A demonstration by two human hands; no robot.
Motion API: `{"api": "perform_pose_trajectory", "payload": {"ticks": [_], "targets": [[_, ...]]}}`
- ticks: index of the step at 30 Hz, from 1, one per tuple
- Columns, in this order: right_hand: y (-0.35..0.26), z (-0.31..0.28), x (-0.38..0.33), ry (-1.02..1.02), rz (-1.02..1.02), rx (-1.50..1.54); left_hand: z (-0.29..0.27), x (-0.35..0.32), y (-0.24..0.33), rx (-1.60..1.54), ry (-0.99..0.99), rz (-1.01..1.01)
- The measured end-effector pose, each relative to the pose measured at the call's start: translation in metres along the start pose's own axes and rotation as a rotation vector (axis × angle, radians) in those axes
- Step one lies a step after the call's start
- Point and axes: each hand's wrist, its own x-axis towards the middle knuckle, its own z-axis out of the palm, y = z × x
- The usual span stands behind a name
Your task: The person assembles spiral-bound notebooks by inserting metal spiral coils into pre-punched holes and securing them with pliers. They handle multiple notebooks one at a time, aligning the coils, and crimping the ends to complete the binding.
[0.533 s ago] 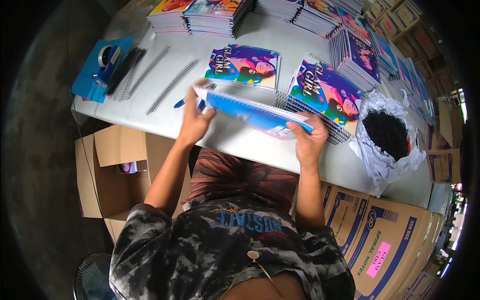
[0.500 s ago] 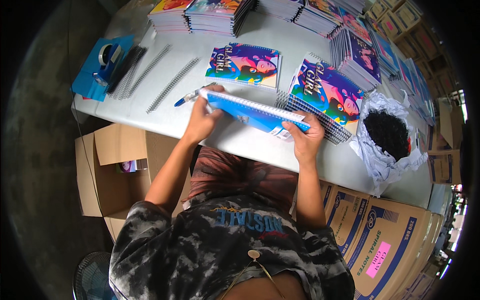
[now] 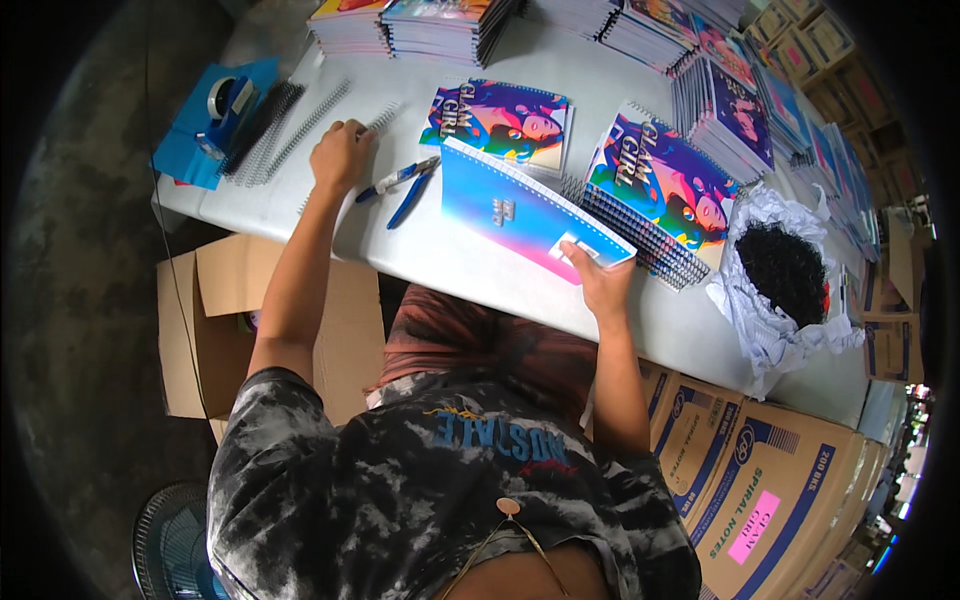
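My right hand [image 3: 604, 287] grips a punched notebook [image 3: 500, 212] by its lower right corner, thumb on the blue-to-pink cover. A row of small holes runs along the notebook's upper edge, with no coil visible in it. My left hand [image 3: 342, 156] is closed over a grey spiral binding coil [image 3: 384, 116] lying on the table; the coil's end shows past the knuckles, while the fingertips are hidden. Between the hands lie blue-handled pliers [image 3: 410, 200] and a blue-and-white pen-like tool [image 3: 394, 180]. Behind the held notebook rests another one with a colourful cover [image 3: 510, 118].
More coils [image 3: 262, 135] lie at left near a blue tape dispenser [image 3: 228, 115]. At right are a coil-bound notebook stack [image 3: 660, 185] and a crumpled white bag [image 3: 745, 320] of black shreds. Notebook piles [image 3: 440, 38] line the back. Cartons [image 3: 770, 480] stand below the table.
My left hand has let go of the notebook and moved left to the coil. My right hand keeps hold of the notebook, whose cover now faces up more. The pliers have come into sight.
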Motion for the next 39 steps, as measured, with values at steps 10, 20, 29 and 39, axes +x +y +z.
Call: {"api": "perform_pose_trajectory", "payload": {"ticks": [10, 20, 29, 39], "targets": [[-0.014, -0.004, 0.011, -0.082, -0.064, -0.036, -0.094, 0.002, 0.056, -0.908, -0.371, 0.193], [-0.01, -0.001, 0.012, -0.079, -0.029, -0.076, -0.089, -0.031, 0.09, -0.895, -0.586, 0.207], [-0.015, 0.0, 0.008, -0.037, -0.11, -0.155, -0.097, -0.033, 0.081, -0.847, -0.524, 0.158], [-0.02, -0.002, 0.014, -0.196, -0.301, -0.263, -0.097, -0.024, 0.085, -1.133, -0.65, 0.101]]}}
